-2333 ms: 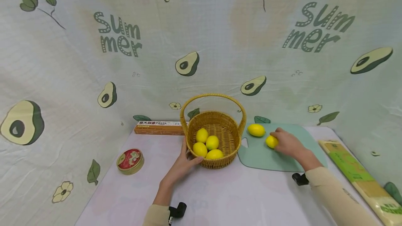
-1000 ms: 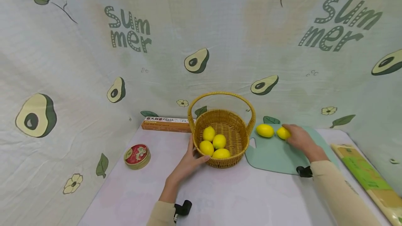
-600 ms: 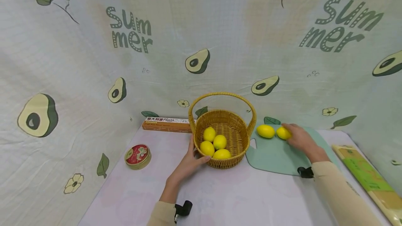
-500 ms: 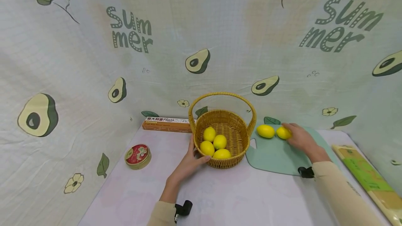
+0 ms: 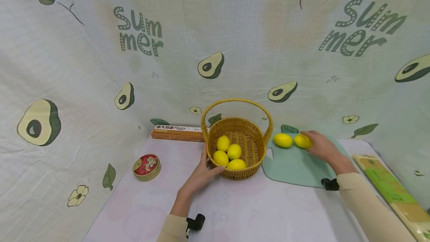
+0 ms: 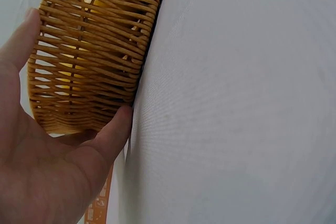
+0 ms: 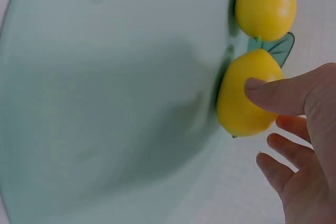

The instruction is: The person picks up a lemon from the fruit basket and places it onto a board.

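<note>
Lemons: four in basket cupped by left hand; two on board, right hand's relaxed fingers touching one.

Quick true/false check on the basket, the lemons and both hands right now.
1. Four lemons lie in the wicker basket. True.
2. The left hand grips the basket's handle. False: it rests against the basket's outer wall.
3. The right hand touches a lemon on the board. True.
4. The green cutting board carries three lemons. False: two, side by side at its far edge.
5. The red tin stands inside the basket. False: it sits on the table, to the basket's left.
</note>
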Motion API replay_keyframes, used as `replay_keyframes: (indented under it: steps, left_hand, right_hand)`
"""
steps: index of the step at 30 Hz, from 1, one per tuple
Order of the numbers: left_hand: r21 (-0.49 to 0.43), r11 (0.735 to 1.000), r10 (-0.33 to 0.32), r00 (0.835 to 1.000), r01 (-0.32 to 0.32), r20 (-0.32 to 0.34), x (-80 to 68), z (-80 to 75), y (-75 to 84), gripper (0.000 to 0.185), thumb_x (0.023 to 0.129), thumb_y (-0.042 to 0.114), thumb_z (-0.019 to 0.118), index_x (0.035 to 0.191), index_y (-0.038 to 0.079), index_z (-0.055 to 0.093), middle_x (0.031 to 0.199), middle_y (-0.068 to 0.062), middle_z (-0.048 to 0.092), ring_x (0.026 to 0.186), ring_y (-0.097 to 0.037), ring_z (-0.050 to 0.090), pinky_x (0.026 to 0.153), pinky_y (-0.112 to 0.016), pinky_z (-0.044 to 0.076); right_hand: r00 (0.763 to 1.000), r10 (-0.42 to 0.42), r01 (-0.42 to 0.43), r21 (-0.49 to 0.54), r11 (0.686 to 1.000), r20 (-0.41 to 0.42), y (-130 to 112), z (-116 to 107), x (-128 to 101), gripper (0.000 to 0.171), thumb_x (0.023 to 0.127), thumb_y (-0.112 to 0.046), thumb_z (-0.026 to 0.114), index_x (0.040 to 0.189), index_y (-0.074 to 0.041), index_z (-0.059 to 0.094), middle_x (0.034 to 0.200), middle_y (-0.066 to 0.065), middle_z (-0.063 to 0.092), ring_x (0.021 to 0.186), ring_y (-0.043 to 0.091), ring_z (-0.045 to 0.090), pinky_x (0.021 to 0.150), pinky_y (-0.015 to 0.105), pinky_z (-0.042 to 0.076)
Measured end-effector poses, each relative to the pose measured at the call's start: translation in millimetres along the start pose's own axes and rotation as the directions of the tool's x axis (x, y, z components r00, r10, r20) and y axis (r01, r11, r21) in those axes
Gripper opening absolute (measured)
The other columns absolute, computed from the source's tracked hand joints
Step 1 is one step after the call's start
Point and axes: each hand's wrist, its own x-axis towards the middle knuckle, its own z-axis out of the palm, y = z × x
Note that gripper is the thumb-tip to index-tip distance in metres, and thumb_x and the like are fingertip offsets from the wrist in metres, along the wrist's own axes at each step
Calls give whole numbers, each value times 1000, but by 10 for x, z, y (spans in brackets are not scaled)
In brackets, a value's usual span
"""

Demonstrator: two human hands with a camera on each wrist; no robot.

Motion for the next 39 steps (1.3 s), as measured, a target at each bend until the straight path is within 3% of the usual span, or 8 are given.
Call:
replay_keyframes:
  steps: [14,24,39]
  left_hand:
    - [7,1000,0,1000,0,-16,-10,2,-10,109,87,44,75,154,50,-11,169,-5,4,149,-44,26,117,-68,22]
    - [7,1000,-19,1000,19,-13,-18,8,-5,110,86,45,76,153,50,-11,169,-5,3,149,-44,27,116,-67,25]
    - [-13,1000,-15,1000,15,-8,-11,22,-11,112,85,45,77,154,49,-11,169,-5,1,150,-45,25,117,-64,25]
  right_hand:
    - [999,-35,35,-18,999,-5,-280,-127,-97,62,90,-6,65,148,-6,44,147,29,43,131,51,43,104,69,37]
    - [993,-121,121,-70,990,-5,-597,-238,-230,54,89,-10,70,141,-8,54,145,26,50,132,50,45,103,67,40]
    - [956,-287,288,-17,957,53,-1134,-250,-393,53,88,-14,75,138,-11,59,139,12,61,129,36,55,102,53,49]
